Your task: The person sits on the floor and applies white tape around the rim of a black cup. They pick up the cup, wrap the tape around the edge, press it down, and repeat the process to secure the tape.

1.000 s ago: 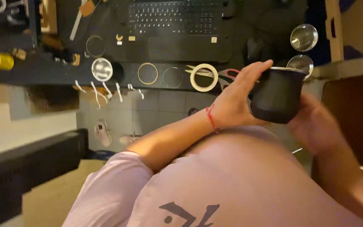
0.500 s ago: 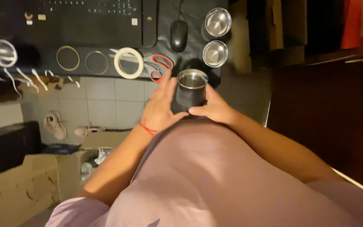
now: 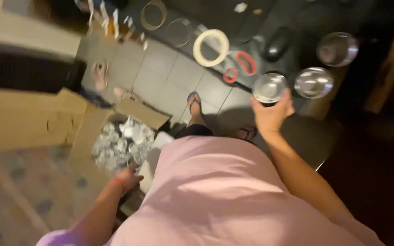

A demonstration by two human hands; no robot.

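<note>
Seen from your head camera, your right hand (image 3: 271,115) is clamped around a dark metal cup (image 3: 270,88), fingers wrapped about its wall from below, its shiny open mouth facing up just above your knuckles at the edge of the dark desk (image 3: 297,18). Two more metal cups (image 3: 314,82) stand just beside it to the right. Your left hand (image 3: 127,178) reaches low toward an open cardboard box (image 3: 87,132) of crinkled silvery packets (image 3: 121,142), touching or almost touching them; blur hides whether its fingers are together or apart. A tape roll (image 3: 211,47) and red-handled scissors (image 3: 240,67) lie on the desk.
</note>
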